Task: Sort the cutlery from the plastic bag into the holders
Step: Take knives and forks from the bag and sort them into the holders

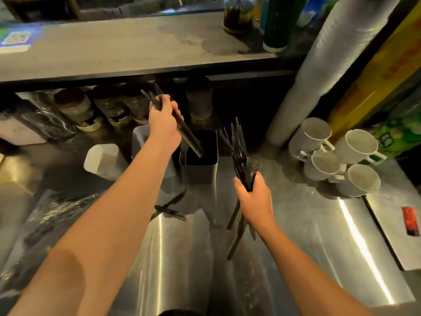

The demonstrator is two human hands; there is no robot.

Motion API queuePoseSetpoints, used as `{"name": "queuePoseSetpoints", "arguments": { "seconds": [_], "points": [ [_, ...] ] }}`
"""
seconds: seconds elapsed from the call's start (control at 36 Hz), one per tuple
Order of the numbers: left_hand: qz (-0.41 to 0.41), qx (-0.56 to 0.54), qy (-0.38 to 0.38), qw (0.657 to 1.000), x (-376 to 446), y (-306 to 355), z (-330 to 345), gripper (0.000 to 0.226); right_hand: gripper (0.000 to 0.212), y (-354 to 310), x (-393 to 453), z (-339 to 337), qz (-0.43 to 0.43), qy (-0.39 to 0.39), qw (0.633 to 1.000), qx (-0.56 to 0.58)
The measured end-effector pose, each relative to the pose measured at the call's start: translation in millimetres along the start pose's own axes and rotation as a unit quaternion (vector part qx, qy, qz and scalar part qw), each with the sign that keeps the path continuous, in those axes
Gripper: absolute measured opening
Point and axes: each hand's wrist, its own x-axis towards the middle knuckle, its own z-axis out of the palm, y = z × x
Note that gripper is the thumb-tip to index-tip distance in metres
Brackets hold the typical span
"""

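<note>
We see the left hand [163, 124] w/ fingers curled round a few long dark cutlery pieces [182, 128]; their lower ends go down from the fingers into the dark square holder [198, 165], their upper ends stick out above the thumb. The right hand [255, 201] grips a big bundle of dark cutlery [240, 153], fingers closed tight round the middle of it; fork tines show just above the fingers, handles hang out below the palm. Left of the left-hand fingers stand two white holders [102, 161], one nearer to us, one partly behind the wrist. Below the left forearm, on the steel counter [307, 224], lie approx. three loose knives [169, 207], crossed. The clear plastic bag [45, 215] lies crumpled on the counter, far left of both hands. Right of the right-hand fingers, four white mugs [337, 156] stand close together.
</note>
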Motion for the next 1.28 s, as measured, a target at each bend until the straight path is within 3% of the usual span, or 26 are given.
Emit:
{"name": "queuePoseSetpoints", "arguments": {
  "seconds": [0.14,0.31,0.39,0.47,0.5,0.56,0.61,0.64,0.81,0.89,1.0,1.17,1.28],
  "points": [
    [0.074,0.134,0.014,0.988,5,-18,4,0.006,0.018,5,10,-3,0.012,-0.014,1.000,0.012],
    [0.039,0.414,-0.151,0.897,2,-47,-7,0.020,0.013,5,14,0,0.016,-0.048,0.998,0.042],
    [0.088,0.454,-0.160,0.872,-5,-47,-11,0.036,0.012,1,14,1,0.002,-0.088,0.992,0.088],
    [0.133,0.409,-0.111,0.896,-23,-40,-5,0.017,0.010,-6,11,1,0.023,-0.156,0.975,0.156],
    [0.108,0.373,-0.112,0.914,-30,-36,-2,0.018,0.013,-9,10,1,0.036,-0.175,0.964,0.197],
    [-0.028,0.278,-0.176,0.944,-43,-27,2,0.037,0.019,-15,7,0,0.090,-0.216,0.926,0.297],
    [-0.170,0.205,-0.264,0.927,-55,-18,-1,0.057,0.020,-21,6,-2,0.133,-0.277,0.870,0.386],
    [-0.202,0.186,-0.296,0.915,-62,-13,-3,0.059,0.021,-24,5,-3,0.146,-0.311,0.841,0.417],
    [-0.154,0.144,-0.313,0.926,-83,4,-6,0.040,0.028,-31,1,-5,0.163,-0.482,0.699,0.503],
    [-0.112,0.163,-0.303,0.932,-88,11,-7,0.031,0.028,-36,-6,-3,0.166,-0.510,0.661,0.524],
    [-0.064,0.192,-0.265,0.943,-90,16,-9,0.025,0.033,-38,-12,1,0.169,-0.506,0.671,0.515],
    [-0.073,0.148,-0.222,0.961,-89,30,-17,0.028,0.043,-40,-19,3,0.145,-0.498,0.702,0.489],
    [-0.070,0.146,-0.215,0.963,-88,34,-20,0.026,0.057,-42,-22,5,0.114,-0.497,0.752,0.419]
  ]
}}
